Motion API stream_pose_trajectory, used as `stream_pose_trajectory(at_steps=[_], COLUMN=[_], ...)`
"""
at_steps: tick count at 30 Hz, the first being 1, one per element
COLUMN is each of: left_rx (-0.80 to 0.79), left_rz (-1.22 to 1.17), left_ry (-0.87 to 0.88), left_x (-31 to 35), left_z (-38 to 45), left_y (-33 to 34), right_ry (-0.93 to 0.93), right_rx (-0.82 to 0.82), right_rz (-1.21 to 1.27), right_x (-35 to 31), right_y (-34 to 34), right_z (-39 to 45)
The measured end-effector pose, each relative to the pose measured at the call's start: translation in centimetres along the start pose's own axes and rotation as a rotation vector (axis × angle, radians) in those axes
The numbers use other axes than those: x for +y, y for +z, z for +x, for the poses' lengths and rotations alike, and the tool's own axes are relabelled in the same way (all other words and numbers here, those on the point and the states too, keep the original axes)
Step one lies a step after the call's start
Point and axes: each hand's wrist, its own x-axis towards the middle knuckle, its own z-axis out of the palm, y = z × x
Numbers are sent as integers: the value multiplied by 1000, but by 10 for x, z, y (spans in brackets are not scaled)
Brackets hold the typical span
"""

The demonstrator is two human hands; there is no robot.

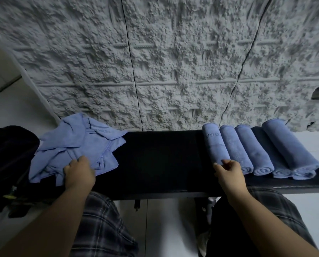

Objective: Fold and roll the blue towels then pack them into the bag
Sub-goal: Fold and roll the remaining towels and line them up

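Gripping the loose towel pile at 12 o'clock, left hand curled; right hand apparently pinches nearest rolled towel.

A: Where does the single head view look from?
B: From above the seated person, forward and down, close over the black bench, the rough wall filling the far side.
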Motion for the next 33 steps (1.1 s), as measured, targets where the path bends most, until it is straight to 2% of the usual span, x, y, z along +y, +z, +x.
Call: stream_pose_trajectory(at_steps=[5, 9, 12, 15, 19, 23, 24, 28, 33], left_rx=[108, 296, 403, 439, 305, 35, 33, 223, 95], left_rz=[-88, -234, -269, -318, -383, -378, -377, -217, -187], left_ry=[95, 252, 393, 541, 693, 640, 597, 367, 158], left_x=[6, 23, 36, 48, 59, 53, 51, 42, 10], left_z=[-11, -34, -55, -76, -97, -93, -89, -51, -6], left_y=[-2, -15, -26, -30, -22, -3, -2, -5, -4], right_ry=[-39, -252, -420, -542, -661, -678, -673, -621, -549], right_rx=[84, 89, -33, -206, -392, -506, -502, -422, -343], right_rz=[-76, -231, -345, -439, -532, -600, -603, -578, -527], right_x=[-4, -12, -12, -8, -3, 3, 4, 5, 4], right_y=[0, 2, 11, 22, 36, 39, 38, 30, 23], right_z=[-4, -18, -31, -43, -60, -66, -65, -58, -52])
